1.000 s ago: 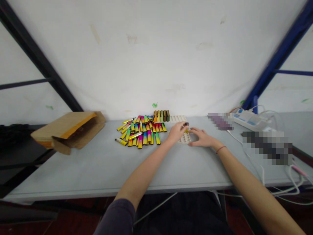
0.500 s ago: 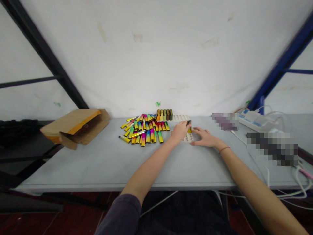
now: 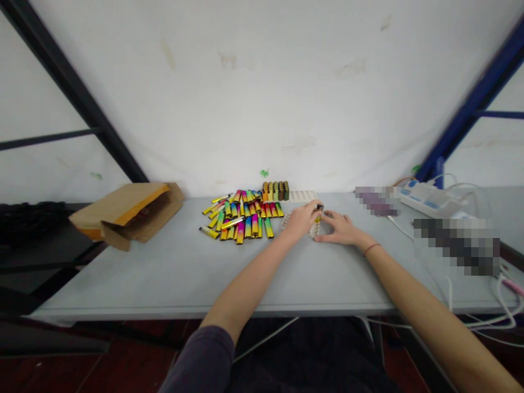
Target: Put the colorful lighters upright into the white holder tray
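My left hand (image 3: pixel 302 221) pinches a shiny yellow lighter (image 3: pixel 318 214) with a dark and metal top. It is held roughly upright over a white tray with holes (image 3: pixel 314 230). The fingers hide part of the tray and most of the lighter. At the tray's right end, my right hand (image 3: pixel 343 229) is curved around it, thumb at the front corner and fingertips near the lighter. Left of the hands lies a heap of multicoloured lighters (image 3: pixel 241 218). Behind them stand upright lighters (image 3: pixel 275 191) in rows, beside another white tray with holes (image 3: pixel 303 196).
An open cardboard box (image 3: pixel 126 213) lies on the left of the grey table (image 3: pixel 184 278). On the right are a white power strip (image 3: pixel 434 199), loose white cables (image 3: pixel 497 316) and two blurred-out items. A wall rises behind the table.
My left hand has tipped or lowered the lighter slightly at the tray. My right hand has shifted a little left, its thumb now further over the tray's front corner.
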`<action>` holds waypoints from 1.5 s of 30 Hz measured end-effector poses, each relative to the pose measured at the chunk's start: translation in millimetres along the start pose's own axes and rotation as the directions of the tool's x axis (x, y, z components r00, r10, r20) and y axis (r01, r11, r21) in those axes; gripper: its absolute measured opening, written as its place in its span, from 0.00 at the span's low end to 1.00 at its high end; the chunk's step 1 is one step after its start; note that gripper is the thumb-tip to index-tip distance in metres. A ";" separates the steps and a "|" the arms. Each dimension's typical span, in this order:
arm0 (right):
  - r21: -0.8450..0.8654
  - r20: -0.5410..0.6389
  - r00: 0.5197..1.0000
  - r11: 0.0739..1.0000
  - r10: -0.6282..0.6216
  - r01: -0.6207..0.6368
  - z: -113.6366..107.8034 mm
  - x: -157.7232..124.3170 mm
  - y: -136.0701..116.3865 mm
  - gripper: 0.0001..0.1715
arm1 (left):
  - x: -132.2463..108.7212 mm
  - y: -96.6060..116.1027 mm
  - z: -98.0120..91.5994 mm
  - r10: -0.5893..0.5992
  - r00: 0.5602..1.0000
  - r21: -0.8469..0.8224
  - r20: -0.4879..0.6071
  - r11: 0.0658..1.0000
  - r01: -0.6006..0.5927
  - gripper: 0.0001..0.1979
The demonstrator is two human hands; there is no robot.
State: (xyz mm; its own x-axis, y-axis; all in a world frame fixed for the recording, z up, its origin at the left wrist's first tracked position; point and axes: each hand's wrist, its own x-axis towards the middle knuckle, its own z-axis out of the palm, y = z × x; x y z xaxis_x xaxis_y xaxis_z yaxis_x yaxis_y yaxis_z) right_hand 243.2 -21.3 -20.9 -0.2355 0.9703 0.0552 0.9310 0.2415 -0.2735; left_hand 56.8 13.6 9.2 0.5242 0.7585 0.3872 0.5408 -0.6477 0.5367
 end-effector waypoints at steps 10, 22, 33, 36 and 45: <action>0.172 -0.038 0.997 0.983 -0.060 0.065 -14.3 3.4 20.8 0.43 | -15.5 -32.2 -34.1 -0.304 0.904 0.457 -0.300 0.787 0.416 0.15; 0.314 -0.020 0.993 0.943 -0.115 0.115 -20.4 -0.4 26.8 0.42 | -15.2 -35.1 -23.2 -0.249 0.964 0.480 -0.088 0.838 0.260 0.13; 0.166 -0.009 0.990 0.976 -0.144 0.144 -14.2 -0.2 23.9 0.45 | -6.9 -27.8 -43.4 -0.291 0.944 -0.197 -0.153 0.945 0.260 0.11; 0.098 -0.001 0.995 0.990 -0.101 0.101 -11.2 -0.1 20.4 0.48 | -11.0 -25.2 -50.5 -0.337 0.941 -0.578 -0.018 0.771 0.266 0.12; 0.088 -0.007 0.994 0.990 -0.108 0.108 -6.2 0.3 24.6 0.47 | -26.8 -16.7 -57.4 -0.507 0.822 -0.912 0.257 0.153 0.380 0.24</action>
State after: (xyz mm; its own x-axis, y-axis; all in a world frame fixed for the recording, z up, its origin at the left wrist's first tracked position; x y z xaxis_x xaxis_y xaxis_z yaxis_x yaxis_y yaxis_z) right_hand 267.7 -14.9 -21.6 -0.3323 0.9387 0.0911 0.8722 0.3427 -0.3490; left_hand -4.1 8.2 32.9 0.3259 0.9339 -0.1468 -0.3185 0.2546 0.9131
